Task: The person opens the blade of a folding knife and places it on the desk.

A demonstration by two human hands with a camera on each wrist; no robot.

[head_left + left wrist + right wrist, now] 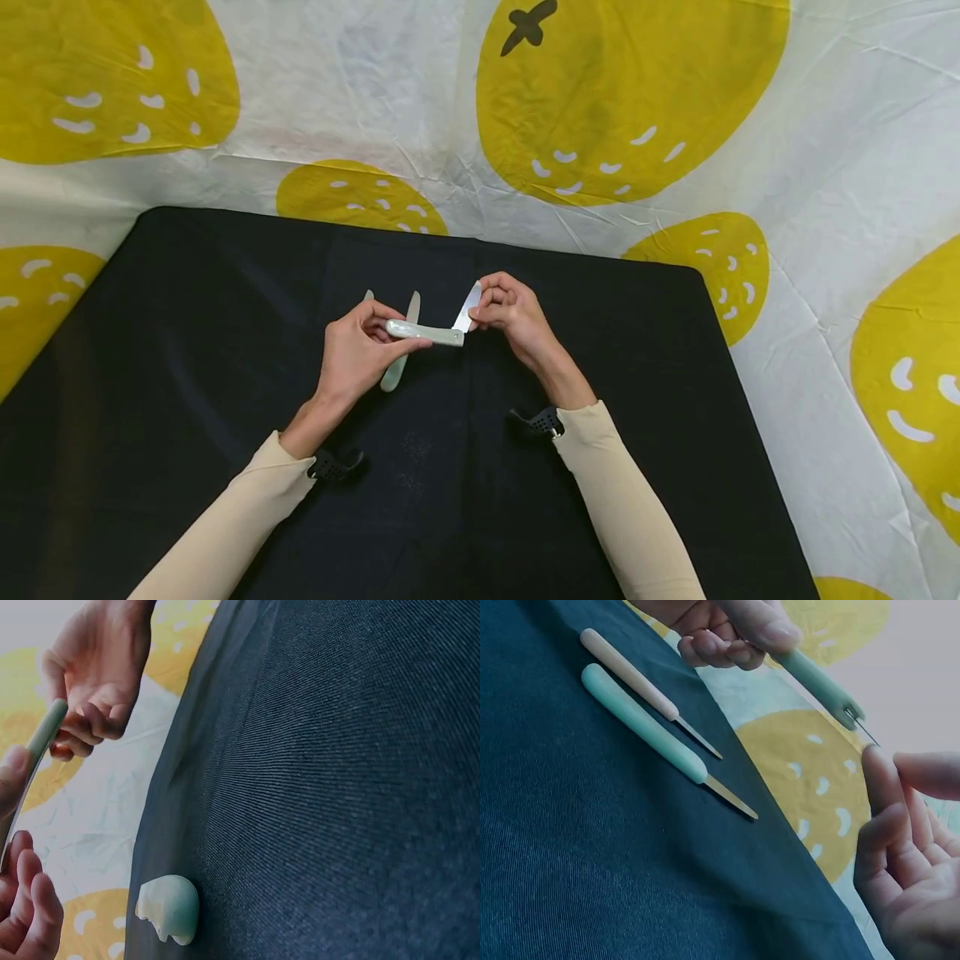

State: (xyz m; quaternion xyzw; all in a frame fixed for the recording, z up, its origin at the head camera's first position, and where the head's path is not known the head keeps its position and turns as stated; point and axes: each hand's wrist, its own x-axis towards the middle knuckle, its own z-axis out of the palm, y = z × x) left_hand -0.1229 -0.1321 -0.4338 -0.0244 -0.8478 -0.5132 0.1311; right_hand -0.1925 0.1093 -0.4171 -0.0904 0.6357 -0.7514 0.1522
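Observation:
My left hand [358, 348] grips the pale green handle of a folding knife [427, 333], thumb along the near side and fingers behind. The blade stands partly unfolded, at an angle to the handle. At the blade, my right hand [517, 317] pinches it between thumb and index finger. In the right wrist view the blade shows edge-on as a thin line out of the handle's slot. Below the held knife, a green-handled knife [645, 724] lies on the black cloth with its blade out. Beside it lies a second knife with a pinkish handle [630, 673], mostly hidden behind my left hand in the head view.
A black cloth [600, 500] covers the table. Behind and beside it hangs a white sheet [360, 75] printed with yellow fruit shapes. Dark straps [337, 465] sit at both wrists, by the cream sleeves [630, 508].

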